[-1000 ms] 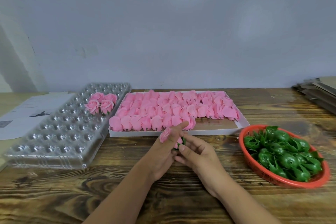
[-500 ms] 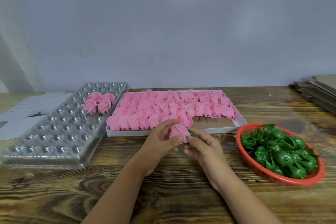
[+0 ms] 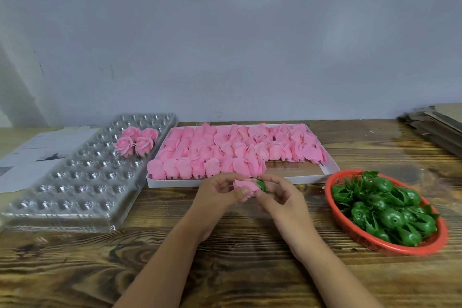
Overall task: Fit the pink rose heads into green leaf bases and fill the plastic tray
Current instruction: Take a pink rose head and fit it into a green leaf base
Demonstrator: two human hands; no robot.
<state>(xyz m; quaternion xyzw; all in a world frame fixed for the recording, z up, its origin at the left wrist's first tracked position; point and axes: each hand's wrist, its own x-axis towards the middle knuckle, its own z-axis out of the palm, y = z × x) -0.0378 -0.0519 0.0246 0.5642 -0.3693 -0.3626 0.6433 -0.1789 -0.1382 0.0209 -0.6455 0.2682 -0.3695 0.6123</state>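
My left hand (image 3: 220, 192) pinches a pink rose head (image 3: 243, 184) above the table's middle. My right hand (image 3: 280, 195) holds a green leaf base (image 3: 261, 185) against the rose's right end. A white box (image 3: 225, 181) behind my hands holds several loose pink rose heads (image 3: 235, 150). The clear plastic tray (image 3: 75, 182) lies at the left with three finished roses (image 3: 136, 141) in its far cells. A red basket (image 3: 400, 249) at the right holds several green leaf bases (image 3: 385, 210).
Printed paper sheets (image 3: 37, 155) lie at the far left beside the tray. A stack of cardboard (image 3: 437, 125) sits at the back right corner. A grey wall stands right behind the wooden table (image 3: 250, 270).
Both hands rose slightly toward the white box. The rose head now sits between both hands, with the green base brought against its right end.
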